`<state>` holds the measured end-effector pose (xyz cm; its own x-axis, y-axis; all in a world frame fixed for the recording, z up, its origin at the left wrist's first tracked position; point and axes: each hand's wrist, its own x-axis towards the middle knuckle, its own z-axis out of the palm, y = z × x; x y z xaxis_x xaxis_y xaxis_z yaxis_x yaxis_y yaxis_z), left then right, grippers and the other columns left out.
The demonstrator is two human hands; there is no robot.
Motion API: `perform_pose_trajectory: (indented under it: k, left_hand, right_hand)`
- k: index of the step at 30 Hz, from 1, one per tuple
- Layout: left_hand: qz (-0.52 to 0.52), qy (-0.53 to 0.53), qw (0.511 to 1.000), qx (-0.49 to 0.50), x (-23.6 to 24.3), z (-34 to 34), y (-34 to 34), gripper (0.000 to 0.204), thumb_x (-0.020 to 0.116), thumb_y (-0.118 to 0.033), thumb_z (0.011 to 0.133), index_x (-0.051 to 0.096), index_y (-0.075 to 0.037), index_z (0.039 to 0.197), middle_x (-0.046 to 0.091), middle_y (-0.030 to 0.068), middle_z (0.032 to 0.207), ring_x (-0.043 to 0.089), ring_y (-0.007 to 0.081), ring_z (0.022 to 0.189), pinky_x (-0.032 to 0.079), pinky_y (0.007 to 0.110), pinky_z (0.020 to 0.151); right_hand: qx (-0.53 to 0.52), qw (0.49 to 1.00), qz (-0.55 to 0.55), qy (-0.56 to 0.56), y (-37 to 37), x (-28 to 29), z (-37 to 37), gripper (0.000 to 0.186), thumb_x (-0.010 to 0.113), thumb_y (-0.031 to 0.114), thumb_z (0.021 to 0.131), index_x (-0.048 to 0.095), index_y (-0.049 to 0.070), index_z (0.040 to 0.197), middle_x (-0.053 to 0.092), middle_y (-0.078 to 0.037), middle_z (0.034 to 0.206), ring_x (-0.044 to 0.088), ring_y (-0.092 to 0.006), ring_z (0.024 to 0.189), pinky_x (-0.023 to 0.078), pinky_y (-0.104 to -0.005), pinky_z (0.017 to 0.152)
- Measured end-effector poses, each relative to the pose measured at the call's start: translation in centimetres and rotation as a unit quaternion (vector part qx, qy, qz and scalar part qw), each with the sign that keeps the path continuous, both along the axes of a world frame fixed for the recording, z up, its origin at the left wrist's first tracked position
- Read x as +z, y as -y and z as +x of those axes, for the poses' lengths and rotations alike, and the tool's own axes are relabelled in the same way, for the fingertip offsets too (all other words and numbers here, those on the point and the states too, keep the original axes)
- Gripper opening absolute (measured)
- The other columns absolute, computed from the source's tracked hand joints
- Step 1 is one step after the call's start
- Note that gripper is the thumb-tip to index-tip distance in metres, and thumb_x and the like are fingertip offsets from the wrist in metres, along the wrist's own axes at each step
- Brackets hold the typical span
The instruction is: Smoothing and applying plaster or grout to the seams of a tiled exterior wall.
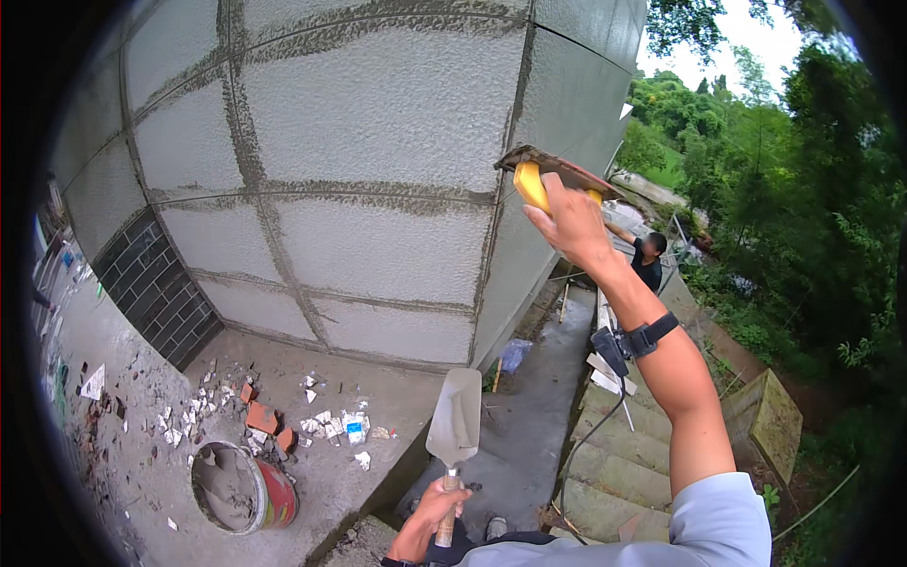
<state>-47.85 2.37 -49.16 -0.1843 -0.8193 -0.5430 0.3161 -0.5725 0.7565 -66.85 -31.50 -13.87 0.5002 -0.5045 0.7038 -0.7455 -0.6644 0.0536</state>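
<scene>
My right hand (573,222) is raised at the wall's corner, its fingers wrapped round the yellow handle of a plastering float (534,187). The float's flat board tilts up by the right-hand edge of the textured grey wall (378,113); whether its face touches the wall I cannot tell. Low in front of me, my left hand (436,510) grips the wooden handle of a trowel (455,420). The trowel points up, and its broad metal blade is smeared with grey. Bands of darker mortar run along the wall's panel joints.
A red bucket (274,491) of grey mortar stands at lower left, near broken bricks (263,417) and white tile shards. Stone steps (624,444) descend on the right, with a cable along them. Another person (647,260) in dark clothes is farther down, beyond my right forearm.
</scene>
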Motion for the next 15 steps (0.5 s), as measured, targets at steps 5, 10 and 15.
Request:
perform_pose_trajectory:
  k: [5,10,15]
  left_hand:
    - [0.002,-0.027,0.999,0.043,1.4,-1.1,-1.6,0.019,0.071,-0.004,0.082,0.053,-0.007,0.083,0.055,0.0024,0.062,0.054,0.0126,0.049,0.044,0.026,0.046]
    - [-0.005,-0.028,0.998,0.064,1.7,-1.6,-2.3,0.018,0.071,-0.003,0.081,0.053,-0.007,0.082,0.055,0.0027,0.062,0.054,0.0130,0.049,0.044,0.027,0.046]
    - [-0.012,-0.023,0.997,0.077,1.9,0.0,-2.9,0.018,0.070,-0.001,0.081,0.053,-0.006,0.082,0.054,0.0028,0.061,0.054,0.0131,0.049,0.044,0.027,0.045]
  right_hand:
    - [0.059,0.975,0.215,-0.002,-0.3,-1.2,-0.5,0.040,0.064,0.037,0.091,0.050,0.003,0.107,0.065,-0.023,0.081,0.065,-0.0427,0.081,0.048,-0.0512,0.071]
    - [0.020,0.983,0.168,-0.066,1.5,-1.3,2.5,0.039,0.064,0.035,0.091,0.050,0.001,0.100,0.066,-0.024,0.082,0.066,-0.0422,0.081,0.049,-0.0516,0.071]
    - [-0.025,0.997,-0.002,0.068,1.4,0.5,3.8,0.040,0.066,0.037,0.090,0.049,0.001,0.098,0.065,-0.020,0.068,0.066,-0.0410,0.066,0.052,-0.0509,0.059]
